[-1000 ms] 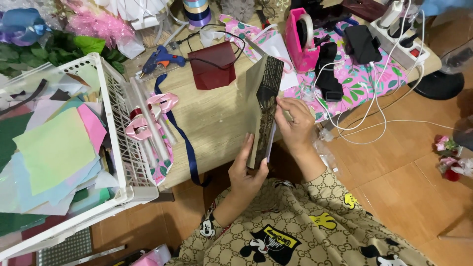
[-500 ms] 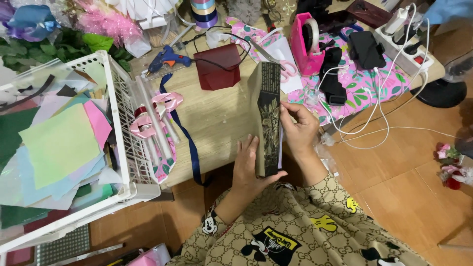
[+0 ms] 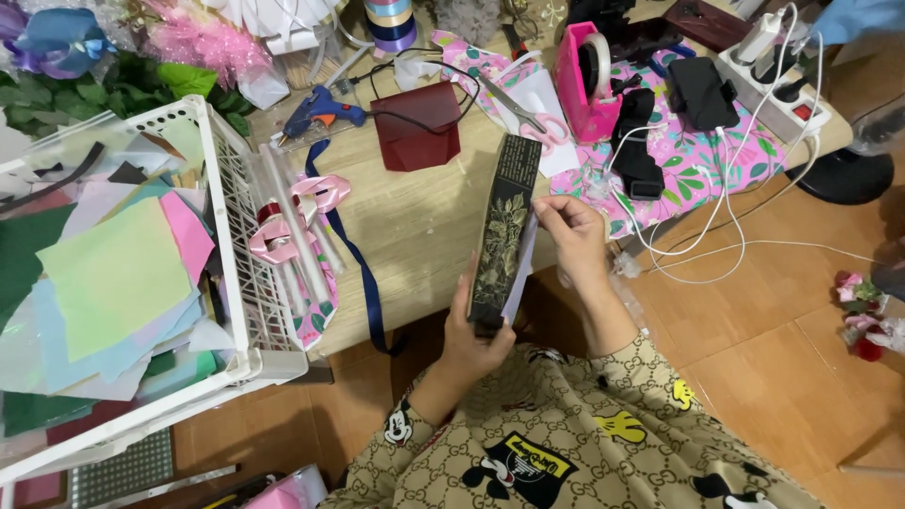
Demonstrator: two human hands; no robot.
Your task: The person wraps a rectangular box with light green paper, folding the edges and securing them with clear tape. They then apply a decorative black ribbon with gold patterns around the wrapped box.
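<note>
Left hand [image 3: 481, 335] grips the lower end of a long black gift box [image 3: 502, 231] with gold leaf print, fingers curled closed around it. Right hand [image 3: 573, 236], at three o'clock of the box, pinches its pale inner edge. The box stands on edge over the wooden table [image 3: 415, 226], scissors [image 3: 528, 118] at twelve o'clock.

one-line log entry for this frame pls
left hand: grips near end of black leaf-print box | right hand: pinches its right edge | box: held on edge above wooden table
</note>
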